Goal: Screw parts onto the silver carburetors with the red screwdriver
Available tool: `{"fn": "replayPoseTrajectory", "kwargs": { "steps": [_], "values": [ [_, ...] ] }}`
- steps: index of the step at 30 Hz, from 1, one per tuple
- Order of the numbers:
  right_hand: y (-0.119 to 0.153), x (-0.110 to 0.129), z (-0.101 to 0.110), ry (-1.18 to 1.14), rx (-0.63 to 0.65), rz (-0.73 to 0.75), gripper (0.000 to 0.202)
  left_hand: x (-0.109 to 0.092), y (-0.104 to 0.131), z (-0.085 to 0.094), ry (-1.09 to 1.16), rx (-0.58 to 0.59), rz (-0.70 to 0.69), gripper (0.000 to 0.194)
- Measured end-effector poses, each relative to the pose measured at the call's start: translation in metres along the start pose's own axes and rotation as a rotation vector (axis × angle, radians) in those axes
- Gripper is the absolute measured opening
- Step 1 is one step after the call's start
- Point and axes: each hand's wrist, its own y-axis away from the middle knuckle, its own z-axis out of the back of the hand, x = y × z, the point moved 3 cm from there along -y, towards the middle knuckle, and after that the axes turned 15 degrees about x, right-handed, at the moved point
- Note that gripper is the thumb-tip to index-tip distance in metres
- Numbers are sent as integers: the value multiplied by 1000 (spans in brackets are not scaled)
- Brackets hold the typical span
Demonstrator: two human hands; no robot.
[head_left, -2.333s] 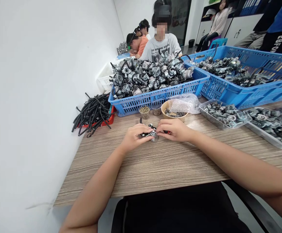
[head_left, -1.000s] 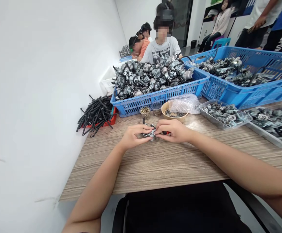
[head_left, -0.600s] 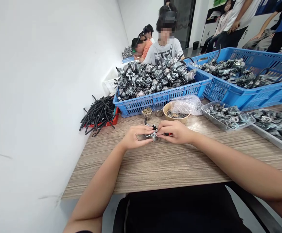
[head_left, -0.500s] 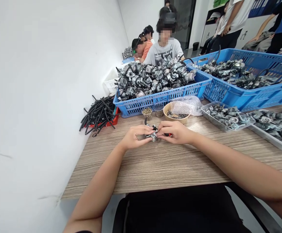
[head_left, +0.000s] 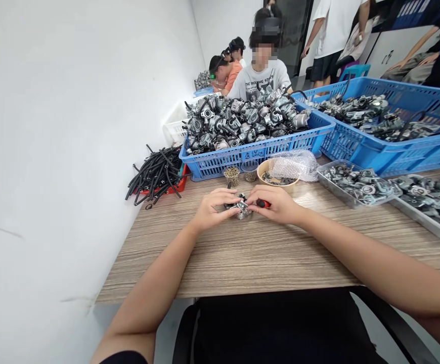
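A small silver-and-black carburetor [head_left: 242, 207] sits low over the table between my two hands. My left hand [head_left: 213, 210] grips it from the left, thumb in front and fingers behind. From the right, the thumb and fingertips of my right hand [head_left: 275, 204] press against its side. A tool with a red-and-black handle [head_left: 263, 203] is tucked in the right hand; the rest of it is hidden. Just behind my hands stand a clear cup of small brass-coloured parts [head_left: 231, 175], a second clear cup [head_left: 250, 172] and a round tan bowl [head_left: 278, 185] with dark small parts.
A blue crate [head_left: 250, 154] heaped with carburetors stands behind the cups; another blue crate [head_left: 387, 151] is to its right. Black hoses [head_left: 155, 174] lie in a red tray at left. Bubble wrap [head_left: 296, 164] and clear trays of metal parts [head_left: 356, 184] sit at right. A person [head_left: 260, 76] sits opposite.
My hands stay around the carburetor with small finger shifts. More of the red-and-black handle shows in my right hand. The view has shifted slightly, and a standing person in the background has moved left.
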Motion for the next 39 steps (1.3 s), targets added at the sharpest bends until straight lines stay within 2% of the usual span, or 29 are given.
{"fn": "replayPoseTrajectory", "kwargs": {
  "steps": [6,10,16,22,27,33,39],
  "values": [
    [-3,9,4,-12,-103,-17,8,-2,1,-4,116,-164,49,26],
    [-5,18,7,-41,-151,-20,9,-5,0,-11,226,-214,69,28],
    [-10,27,15,-149,-118,-56,8,-12,-2,-17,301,-251,62,28],
    [-11,26,20,-238,-69,-143,10,-21,-3,-18,260,-276,40,30],
    [-8,17,19,-278,15,-240,18,-21,-3,-18,156,-258,28,29],
    [-2,3,12,-292,162,-359,30,-4,-1,-21,127,-164,83,30],
    [0,-2,7,-241,201,-413,33,9,4,-22,138,-125,106,30]
  ]
}}
